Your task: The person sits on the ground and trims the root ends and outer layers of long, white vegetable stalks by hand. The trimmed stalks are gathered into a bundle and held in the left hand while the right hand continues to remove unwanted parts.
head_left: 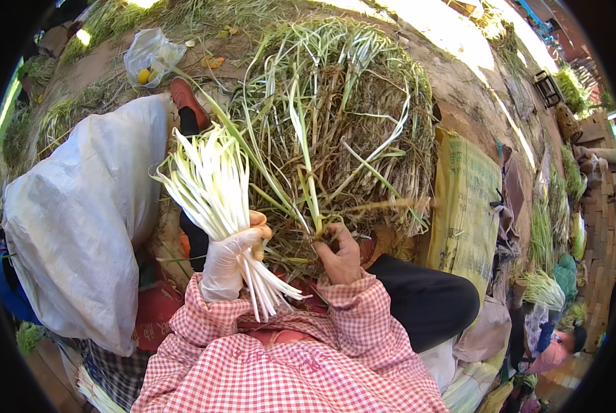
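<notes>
My left hand (235, 258), in a thin pale glove with bare fingertips, is shut on a bundle of peeled garlic chives or similar pale stalks (212, 180). The leafy tops fan upward and the white ends stick out below towards my lap. My right hand (341, 253), bare, pinches the base of an unpeeled green stalk (310, 191) with dry, brownish matter at its root end. Just beyond both hands lies a big heap of uncleaned stalks (339, 124), green at the far side and brown and tangled nearer me.
A large white woven sack (86, 217) bulges at left. A red shoe (188, 100) is beside a clear plastic bag (152, 58) with yellow items. A yellow printed sack (463, 201) stands right of the heap. Another person (553, 348) and more stalk bundles (544, 289) are at far right.
</notes>
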Demonstrator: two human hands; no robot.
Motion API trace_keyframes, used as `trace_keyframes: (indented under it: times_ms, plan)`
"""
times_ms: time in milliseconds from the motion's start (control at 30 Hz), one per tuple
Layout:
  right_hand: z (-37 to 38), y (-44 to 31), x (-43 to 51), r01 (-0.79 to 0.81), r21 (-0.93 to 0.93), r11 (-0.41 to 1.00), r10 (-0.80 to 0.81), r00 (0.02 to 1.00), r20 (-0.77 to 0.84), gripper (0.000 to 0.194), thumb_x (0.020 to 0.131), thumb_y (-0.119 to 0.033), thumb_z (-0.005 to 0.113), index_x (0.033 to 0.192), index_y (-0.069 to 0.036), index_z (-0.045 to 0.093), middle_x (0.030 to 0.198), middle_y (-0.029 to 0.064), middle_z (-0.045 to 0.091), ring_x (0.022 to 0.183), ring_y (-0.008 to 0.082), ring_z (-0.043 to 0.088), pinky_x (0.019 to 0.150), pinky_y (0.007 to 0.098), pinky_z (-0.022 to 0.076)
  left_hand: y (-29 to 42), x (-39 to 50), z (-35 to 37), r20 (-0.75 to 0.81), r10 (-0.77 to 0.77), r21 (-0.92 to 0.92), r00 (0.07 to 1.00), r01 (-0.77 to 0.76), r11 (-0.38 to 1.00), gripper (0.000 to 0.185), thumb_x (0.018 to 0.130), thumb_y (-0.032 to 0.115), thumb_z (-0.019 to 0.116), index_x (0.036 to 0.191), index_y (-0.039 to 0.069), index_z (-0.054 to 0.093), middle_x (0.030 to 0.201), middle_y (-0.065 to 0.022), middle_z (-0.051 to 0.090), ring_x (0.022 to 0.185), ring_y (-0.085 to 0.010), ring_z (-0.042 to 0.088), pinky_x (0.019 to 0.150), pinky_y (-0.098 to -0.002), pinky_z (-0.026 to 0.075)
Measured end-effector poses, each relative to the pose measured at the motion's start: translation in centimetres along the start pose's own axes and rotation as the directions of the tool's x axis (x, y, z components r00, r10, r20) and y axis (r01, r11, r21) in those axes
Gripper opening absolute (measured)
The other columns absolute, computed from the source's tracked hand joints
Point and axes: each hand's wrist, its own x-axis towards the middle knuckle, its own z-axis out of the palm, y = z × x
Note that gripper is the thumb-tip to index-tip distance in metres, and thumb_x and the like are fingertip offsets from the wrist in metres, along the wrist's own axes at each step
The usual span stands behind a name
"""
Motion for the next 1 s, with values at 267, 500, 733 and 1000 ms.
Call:
trace_keyframes:
  times_ms: [267, 500, 733, 1000]
  plan:
    - [1.8, -2.9, -1.7, 0.1, 0.077, 0.992, -0.109, 0.987, 0.119, 0.019, 0.078, -0.008, 0.067, 0.094, -0.001, 0.06, 0.084, 0.0098, 0.057, 0.073, 0.0206, 0.058, 0.065, 0.0309, 0.0467, -2.9, 1.5, 2.0, 0.081, 0.005, 0.029, 0.997, -0.008, 1.0, 0.05, 0.071, 0.001, 0.073, 0.117, 0.001, 0.051, 0.1, -0.0105, 0.064, 0.076, -0.0153, 0.063, 0.054, -0.0236, 0.05]
    - [2.2, -1.5, -0.9, -0.127, 0.365, 0.922, 0.098, 0.991, 0.095, 0.011, 0.089, -0.01, 0.062, 0.088, 0.001, 0.061, 0.082, 0.0016, 0.06, 0.064, 0.0094, 0.051, 0.059, 0.025, 0.0425, -3.6, 2.1, 2.3, 0.059, -0.007, 0.005, 0.998, 0.007, 1.0, 0.032, 0.073, 0.004, 0.071, 0.102, -0.004, 0.06, 0.079, -0.011, 0.066, 0.056, -0.0142, 0.058, 0.053, -0.0244, 0.048]
    - [-1.2, 5.4, -2.5, -0.012, -0.617, 0.787, 0.271, 0.905, 0.328, 0.022, 0.092, -0.022, 0.053, 0.099, -0.002, 0.058, 0.076, 0.0194, 0.06, 0.068, 0.0322, 0.06, 0.065, 0.0452, 0.0482, 0.1, 3.3, 2.6, -0.039, 0.064, -0.034, 0.997, -0.066, 0.997, 0.029, 0.07, 0.009, 0.073, 0.095, -0.001, 0.063, 0.076, -0.0071, 0.064, 0.057, -0.0112, 0.056, 0.055, -0.0231, 0.048]
    - [-2.7, -8.5, 0.7, 0.04, -0.108, 0.993, -0.049, 0.995, -0.086, 0.026, 0.085, -0.02, 0.068, 0.101, -0.002, 0.059, 0.075, 0.0075, 0.062, 0.062, 0.0109, 0.055, 0.053, 0.0265, 0.0465, -3.3, 1.9, 2.4, -0.018, 0.013, 0.004, 1.0, -0.012, 1.0, 0.032, 0.07, 0.002, 0.071, 0.101, 0.001, 0.06, 0.081, -0.005, 0.064, 0.061, -0.0132, 0.058, 0.055, -0.0248, 0.048]
